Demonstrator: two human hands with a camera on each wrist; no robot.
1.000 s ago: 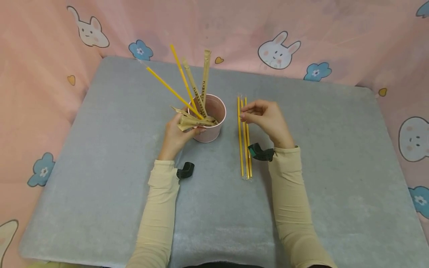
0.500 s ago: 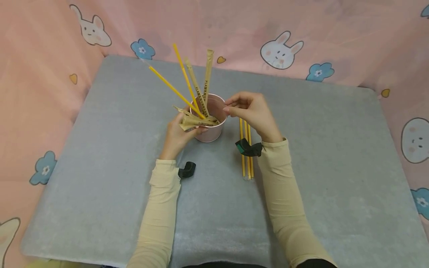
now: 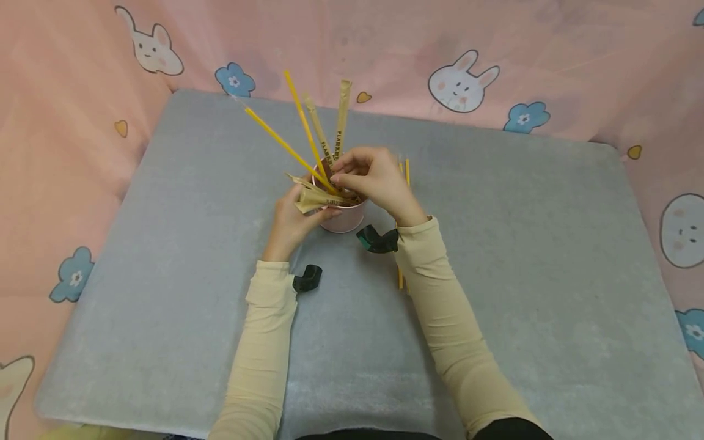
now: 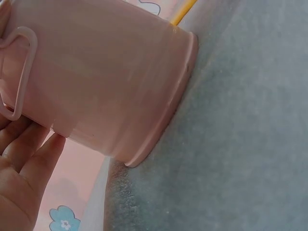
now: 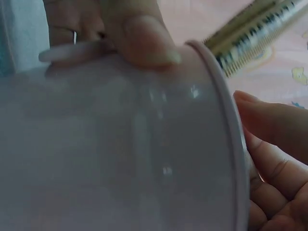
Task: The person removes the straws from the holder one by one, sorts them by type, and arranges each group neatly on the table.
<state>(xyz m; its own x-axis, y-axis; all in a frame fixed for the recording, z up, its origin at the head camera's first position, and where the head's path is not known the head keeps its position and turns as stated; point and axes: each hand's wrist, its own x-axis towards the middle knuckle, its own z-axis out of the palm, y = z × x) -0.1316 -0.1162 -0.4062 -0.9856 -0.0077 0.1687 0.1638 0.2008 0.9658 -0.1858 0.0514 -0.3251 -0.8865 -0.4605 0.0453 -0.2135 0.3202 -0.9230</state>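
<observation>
Hands at bucket; grey table, pink patterned cloth behind.

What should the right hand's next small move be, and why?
Probably pinch a yellow straw and lift it from the bucket: the right hand is at its rim, the left hand grips it, and more yellow straws lie on the table.

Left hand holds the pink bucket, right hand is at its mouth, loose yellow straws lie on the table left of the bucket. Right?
One slip: the loose yellow straws lie right of the pink bucket, partly hidden by the right sleeve; see the head view. The rest stands.
</observation>
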